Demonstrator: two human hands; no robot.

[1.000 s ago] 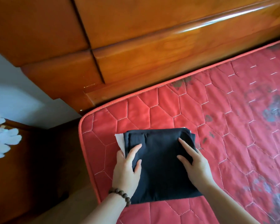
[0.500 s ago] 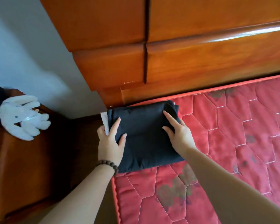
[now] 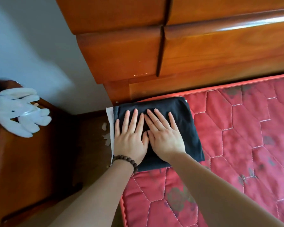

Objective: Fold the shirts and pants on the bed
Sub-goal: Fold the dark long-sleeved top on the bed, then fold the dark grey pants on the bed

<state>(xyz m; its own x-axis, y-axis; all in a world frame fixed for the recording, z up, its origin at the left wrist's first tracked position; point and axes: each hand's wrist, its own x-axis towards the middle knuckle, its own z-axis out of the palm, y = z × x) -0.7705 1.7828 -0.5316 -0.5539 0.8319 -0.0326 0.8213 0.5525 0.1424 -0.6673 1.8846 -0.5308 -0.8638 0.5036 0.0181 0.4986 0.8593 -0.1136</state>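
Observation:
A folded black garment (image 3: 189, 128) lies on the top left corner of the red quilted mattress (image 3: 236, 153), close to the wooden headboard. A white folded piece (image 3: 109, 122) sticks out from under its left edge. My left hand (image 3: 129, 136), with a bead bracelet on the wrist, lies flat on the garment's left half, fingers straight and spread. Beside it, my right hand (image 3: 164, 135) presses flat on the middle of the garment. The two hands touch at the thumbs.
The wooden headboard (image 3: 203, 46) rises right behind the garment. To the left stands a wooden bedside cabinet (image 3: 23, 161) with a white plush toy (image 3: 20, 110) on it. Scraps of white paper (image 3: 106, 135) lie on the floor between cabinet and bed.
The garment has slid to the mattress corner by the headboard. Both hands moved from its side edges onto its top and now lie flat next to each other.

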